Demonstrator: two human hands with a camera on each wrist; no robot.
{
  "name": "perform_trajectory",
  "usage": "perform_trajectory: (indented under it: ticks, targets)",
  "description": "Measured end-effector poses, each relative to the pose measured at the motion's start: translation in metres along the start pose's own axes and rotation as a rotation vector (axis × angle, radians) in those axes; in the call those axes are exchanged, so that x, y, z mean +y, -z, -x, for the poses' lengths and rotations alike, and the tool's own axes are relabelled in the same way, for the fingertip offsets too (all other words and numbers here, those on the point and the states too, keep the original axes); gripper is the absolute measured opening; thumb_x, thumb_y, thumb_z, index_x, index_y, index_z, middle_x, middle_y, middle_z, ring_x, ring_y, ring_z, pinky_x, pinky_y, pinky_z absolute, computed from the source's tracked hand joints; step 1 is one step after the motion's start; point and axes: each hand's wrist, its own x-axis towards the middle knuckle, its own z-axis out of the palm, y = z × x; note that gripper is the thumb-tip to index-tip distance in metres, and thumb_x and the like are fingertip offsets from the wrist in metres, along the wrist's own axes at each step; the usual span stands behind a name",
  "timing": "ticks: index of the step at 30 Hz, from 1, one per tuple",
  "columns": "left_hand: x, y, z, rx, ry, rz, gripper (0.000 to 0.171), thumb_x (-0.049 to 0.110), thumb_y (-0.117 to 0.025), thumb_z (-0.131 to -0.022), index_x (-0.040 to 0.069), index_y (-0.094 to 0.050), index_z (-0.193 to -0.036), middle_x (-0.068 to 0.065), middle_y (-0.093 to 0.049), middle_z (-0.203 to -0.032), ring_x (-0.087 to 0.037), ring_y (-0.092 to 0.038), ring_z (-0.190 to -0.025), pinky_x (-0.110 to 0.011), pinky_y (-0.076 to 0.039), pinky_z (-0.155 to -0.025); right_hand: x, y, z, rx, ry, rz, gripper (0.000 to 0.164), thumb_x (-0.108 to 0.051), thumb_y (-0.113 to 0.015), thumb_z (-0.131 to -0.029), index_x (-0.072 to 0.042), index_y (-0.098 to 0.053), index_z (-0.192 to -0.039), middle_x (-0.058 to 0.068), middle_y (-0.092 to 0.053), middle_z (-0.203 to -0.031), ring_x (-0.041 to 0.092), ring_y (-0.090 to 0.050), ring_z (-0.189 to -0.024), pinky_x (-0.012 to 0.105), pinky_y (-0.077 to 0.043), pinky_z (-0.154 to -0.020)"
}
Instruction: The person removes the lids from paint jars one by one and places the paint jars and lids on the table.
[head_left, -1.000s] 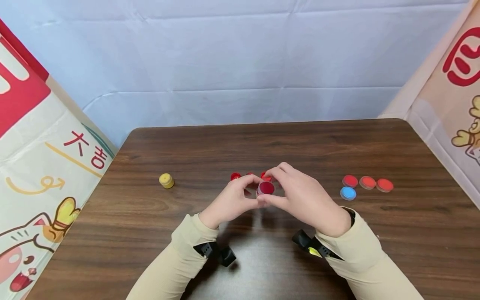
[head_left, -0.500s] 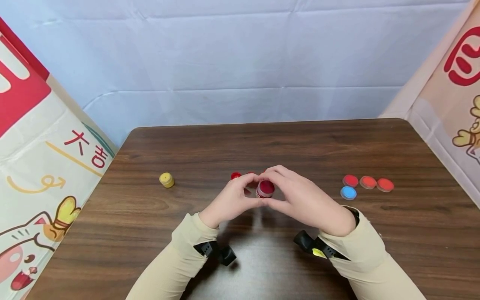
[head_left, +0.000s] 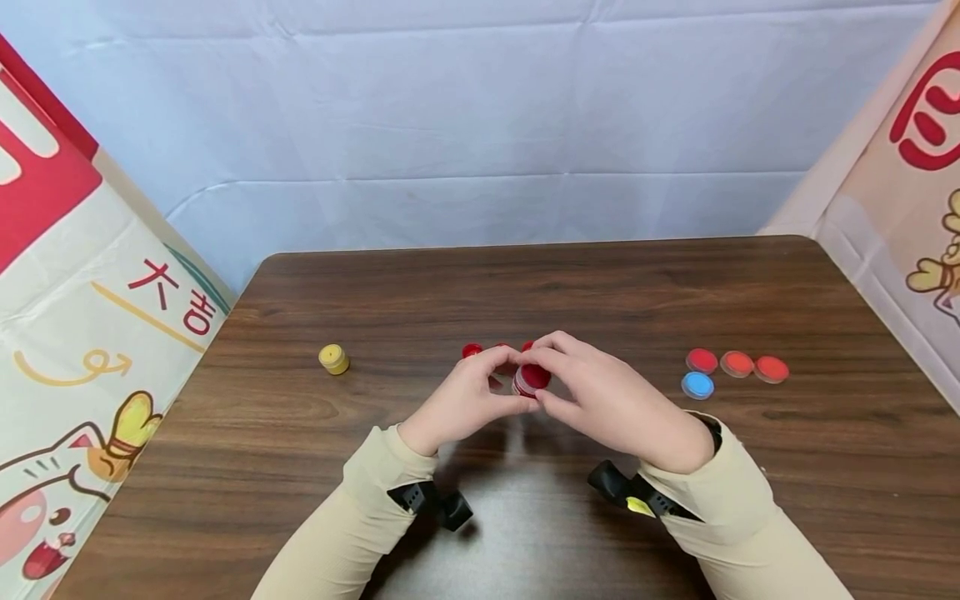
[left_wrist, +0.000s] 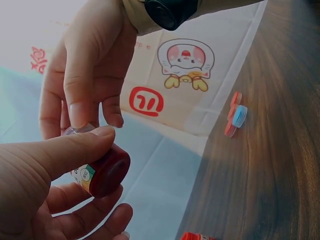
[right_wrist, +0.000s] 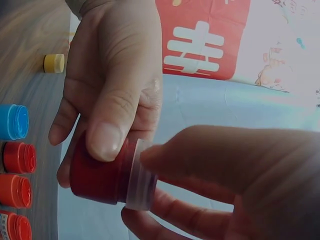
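In the head view, a small dark red paint jar [head_left: 535, 377] with a clear-rimmed lid is between both hands above the table. My left hand [head_left: 461, 400] grips the jar's body, its thumb lying along the side in the right wrist view. With thumb and fingers, my right hand [head_left: 611, 400] pinches the translucent lid [right_wrist: 140, 177] at the jar's other end. The jar lies tilted sideways in the right wrist view. A printed label [left_wrist: 85, 173] shows on it in the left wrist view, partly covered by the left thumb.
Red lids [head_left: 737, 364] and a blue lid [head_left: 697, 385] lie at the right of the table. A yellow jar [head_left: 333, 359] stands at left. Behind the hands are uncovered red jars [right_wrist: 20, 157] and a blue jar [right_wrist: 13, 121], mostly hidden in the head view.
The right hand's fingers have drawn in around the jar's lid and shifted slightly right. The jar's top has turned a little; the left hand stays in place.
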Motion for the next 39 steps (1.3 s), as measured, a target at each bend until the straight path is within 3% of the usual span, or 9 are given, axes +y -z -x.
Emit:
perform_trajectory:
  ticks: [5, 10, 13, 22, 26, 30, 34, 36, 39]
  targets:
    - [-0.0008, 0.0, 0.0003, 0.0, -0.014, 0.001, 0.033, 0.017, -0.076, -0.078, 0.011, -0.061, -0.106, 0.005, -0.063, -0.098, -0.011, -0.057, -0.09, -0.035, -0.05, -0.078, -0.0008, 0.0007, 0.0, 0.0, 0.011, -0.017, 0.028, -0.014, -0.069, -0.084, -0.011, -0.062, -0.11, -0.004, -0.054, -0.109, 0.006, -0.054, -0.086, 0.025, -0.048, -0.072]
    - [0.0, -0.0001, -0.0002, 0.0, -0.009, -0.03, 0.031, 0.014, -0.075, -0.079, 0.009, -0.061, -0.106, 0.004, -0.063, -0.098, -0.008, -0.056, -0.088, -0.028, -0.05, -0.078, -0.0026, 0.0, -0.0012, 0.019, -0.101, 0.034, 0.038, -0.033, -0.073, -0.081, -0.011, -0.062, -0.11, -0.002, -0.056, -0.104, 0.01, -0.054, -0.084, 0.029, -0.048, -0.069]
    - [0.0006, -0.0005, -0.001, 0.003, -0.009, -0.037, 0.032, 0.014, -0.076, -0.078, 0.01, -0.061, -0.106, 0.006, -0.062, -0.097, -0.007, -0.055, -0.086, -0.027, -0.049, -0.078, -0.0028, -0.0003, -0.0013, 0.015, -0.133, 0.052, 0.035, -0.032, -0.073, -0.081, -0.011, -0.063, -0.107, -0.002, -0.055, -0.099, 0.008, -0.052, -0.076, 0.027, -0.046, -0.065]
    - [0.0001, 0.0003, -0.0002, -0.003, -0.014, -0.012, 0.033, 0.019, -0.077, -0.077, 0.012, -0.06, -0.104, 0.007, -0.062, -0.095, -0.009, -0.056, -0.088, -0.028, -0.05, -0.079, 0.0, 0.0002, 0.0003, -0.016, 0.019, -0.005, 0.024, -0.008, -0.067, -0.085, -0.009, -0.063, -0.109, -0.002, -0.054, -0.106, 0.006, -0.054, -0.08, 0.024, -0.048, -0.069]
    - [-0.0004, 0.0004, 0.0006, 0.002, -0.018, -0.009, 0.032, 0.018, -0.077, -0.077, 0.011, -0.06, -0.104, 0.006, -0.063, -0.096, -0.01, -0.057, -0.089, -0.03, -0.05, -0.078, -0.0008, 0.0002, -0.0001, -0.01, 0.036, -0.027, 0.024, -0.011, -0.069, -0.084, -0.011, -0.063, -0.106, -0.004, -0.054, -0.108, 0.005, -0.054, -0.084, 0.024, -0.048, -0.072]
    - [0.0002, 0.0011, 0.0006, -0.001, -0.005, 0.005, 0.031, 0.014, -0.075, -0.079, 0.009, -0.061, -0.106, 0.005, -0.062, -0.098, -0.009, -0.057, -0.089, -0.035, -0.05, -0.08, -0.0025, 0.0, -0.0016, 0.02, -0.026, -0.01, 0.036, -0.026, -0.075, -0.08, -0.01, -0.063, -0.11, -0.003, -0.055, -0.109, 0.008, -0.054, -0.089, 0.027, -0.048, -0.073]
    - [0.0, 0.0012, 0.0001, -0.003, -0.005, -0.004, 0.03, 0.013, -0.074, -0.08, 0.009, -0.061, -0.106, 0.004, -0.061, -0.097, -0.009, -0.056, -0.087, -0.035, -0.05, -0.08, -0.0045, 0.0003, -0.002, 0.027, -0.142, 0.041, 0.04, -0.037, -0.073, -0.08, -0.011, -0.063, -0.108, -0.003, -0.055, -0.099, 0.009, -0.054, -0.081, 0.028, -0.047, -0.066]
    - [0.0005, 0.0011, 0.0001, -0.003, -0.002, -0.013, 0.031, 0.014, -0.075, -0.079, 0.009, -0.061, -0.106, 0.004, -0.061, -0.096, -0.009, -0.055, -0.086, -0.032, -0.05, -0.08, -0.0047, 0.0002, -0.0019, 0.023, -0.167, 0.054, 0.036, -0.036, -0.072, -0.08, -0.012, -0.063, -0.106, -0.004, -0.055, -0.096, 0.008, -0.054, -0.076, 0.028, -0.046, -0.064]
    - [0.0011, 0.0009, 0.0002, -0.001, 0.006, -0.013, 0.032, 0.013, -0.075, -0.079, 0.009, -0.061, -0.107, 0.005, -0.062, -0.097, -0.008, -0.055, -0.087, -0.029, -0.049, -0.08, -0.0037, 0.0001, -0.0008, 0.01, -0.134, 0.043, 0.032, -0.028, -0.072, -0.082, -0.011, -0.063, -0.107, -0.002, -0.055, -0.097, 0.007, -0.053, -0.073, 0.027, -0.046, -0.063]
